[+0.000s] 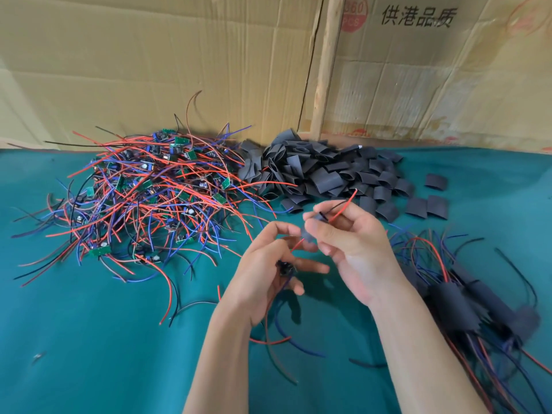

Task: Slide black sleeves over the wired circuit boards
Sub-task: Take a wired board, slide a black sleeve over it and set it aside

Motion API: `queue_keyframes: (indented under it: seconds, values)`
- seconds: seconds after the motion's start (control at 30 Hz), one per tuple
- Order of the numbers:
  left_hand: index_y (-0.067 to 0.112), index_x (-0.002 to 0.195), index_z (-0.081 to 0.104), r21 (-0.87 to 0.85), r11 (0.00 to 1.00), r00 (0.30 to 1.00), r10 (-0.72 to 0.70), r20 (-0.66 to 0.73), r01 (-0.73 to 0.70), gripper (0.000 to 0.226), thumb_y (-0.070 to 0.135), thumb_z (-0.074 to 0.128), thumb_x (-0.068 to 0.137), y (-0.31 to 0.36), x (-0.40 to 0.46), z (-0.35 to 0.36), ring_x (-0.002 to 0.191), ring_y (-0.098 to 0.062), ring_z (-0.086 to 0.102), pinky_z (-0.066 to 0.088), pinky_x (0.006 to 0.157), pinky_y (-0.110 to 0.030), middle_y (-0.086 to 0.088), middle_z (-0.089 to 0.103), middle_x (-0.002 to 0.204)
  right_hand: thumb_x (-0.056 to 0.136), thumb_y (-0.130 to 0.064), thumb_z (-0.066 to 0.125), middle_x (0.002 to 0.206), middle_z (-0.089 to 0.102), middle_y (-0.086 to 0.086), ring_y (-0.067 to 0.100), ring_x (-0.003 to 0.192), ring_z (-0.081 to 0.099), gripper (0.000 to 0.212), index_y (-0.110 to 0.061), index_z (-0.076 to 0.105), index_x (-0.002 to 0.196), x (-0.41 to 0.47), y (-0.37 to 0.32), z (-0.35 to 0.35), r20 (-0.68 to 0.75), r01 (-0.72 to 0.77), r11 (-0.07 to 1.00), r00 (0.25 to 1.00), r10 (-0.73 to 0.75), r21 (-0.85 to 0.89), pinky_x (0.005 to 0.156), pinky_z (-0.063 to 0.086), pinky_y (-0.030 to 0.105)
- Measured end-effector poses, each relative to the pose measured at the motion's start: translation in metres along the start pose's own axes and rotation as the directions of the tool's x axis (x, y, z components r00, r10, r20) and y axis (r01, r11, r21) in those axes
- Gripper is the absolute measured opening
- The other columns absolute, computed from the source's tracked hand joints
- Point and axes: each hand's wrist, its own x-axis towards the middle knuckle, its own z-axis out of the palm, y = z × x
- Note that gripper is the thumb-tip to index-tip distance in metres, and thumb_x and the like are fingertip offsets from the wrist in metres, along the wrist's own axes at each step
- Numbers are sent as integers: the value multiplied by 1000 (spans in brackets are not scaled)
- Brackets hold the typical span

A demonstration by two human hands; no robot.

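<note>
My left hand [263, 270] holds a small wired circuit board [285, 268] above the green cloth, its blue and dark wires hanging down past the palm. My right hand [349, 243] pinches a black sleeve [307, 234] just above and to the right of it. A red wire and a black wire [343, 209] run from the board through the sleeve and stick out above my right fingers. The sleeve is blurred and mostly hidden by my fingers.
A tangled heap of wired circuit boards [149, 192] lies at the left. A pile of loose black sleeves [325, 171] sits at the back centre. Sleeved boards [484, 306] lie at the right. Cardboard [209, 64] walls the back of the green table [89, 354].
</note>
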Motion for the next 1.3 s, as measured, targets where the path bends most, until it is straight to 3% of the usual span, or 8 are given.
queue_keyframes:
  seconds: [0.17,0.3,0.43,0.6,0.73,0.97,1.13,1.3]
  values:
    - [9,131,44,-60,998,995,-3,96,8,73,-9,34,61,-3,0,-1,93,-38,72,53,48,-31,-13,69,104,65,-6,89,91,76,11,17,64,68,36,-12,69,94,-2,-1,-3,86,-47,974,994,68,-220,52,53,26]
    - [25,144,41,-58,997,988,-40,148,49,90,-13,37,62,-3,-1,-1,92,-38,71,58,56,-35,-13,61,117,65,-19,90,84,77,4,15,65,69,32,-20,71,90,-3,-3,-1,133,-31,901,986,98,-433,46,44,22]
    - [34,151,35,-90,994,982,-50,184,68,97,-19,41,69,-2,-2,-3,96,-38,70,61,71,-39,-8,60,128,67,-18,90,83,76,4,18,64,69,27,-23,72,88,-3,-4,-3,152,-80,919,977,149,-386,51,51,25]
    - [25,150,38,-132,991,994,-1,106,15,82,-19,55,83,-1,-3,-2,96,-36,69,60,87,-44,-15,59,122,69,-17,88,85,75,12,26,67,61,24,-20,73,88,0,-4,-4,122,-53,940,988,99,-336,54,51,25]
    - [20,149,38,-53,998,1000,-20,-5,19,72,-21,53,91,-1,-1,2,91,-33,72,59,91,-47,-22,56,124,74,-5,87,78,74,11,19,57,57,28,-8,67,92,3,0,-5,95,-17,951,994,49,-310,49,47,23]
    - [17,146,41,77,997,997,13,-82,-6,79,-30,48,83,-1,1,1,84,-28,70,54,99,-48,-22,64,112,65,-14,88,80,76,10,21,62,64,35,-8,67,92,5,5,-5,70,11,935,997,14,-354,52,46,23]
    - [12,141,49,-52,998,995,32,-94,-37,69,-30,40,88,1,0,-4,101,-40,68,57,95,-44,-35,55,128,68,-14,86,85,76,12,19,64,67,30,-11,66,90,6,5,-5,49,24,961,999,-11,-277,54,46,24]
    - [6,129,53,-71,997,982,16,-186,-29,45,-20,54,92,-4,1,-8,99,-45,71,62,73,-35,-34,61,112,73,-4,86,86,75,14,17,60,61,27,-12,67,89,7,4,-7,57,27,971,998,-13,-237,55,47,24]
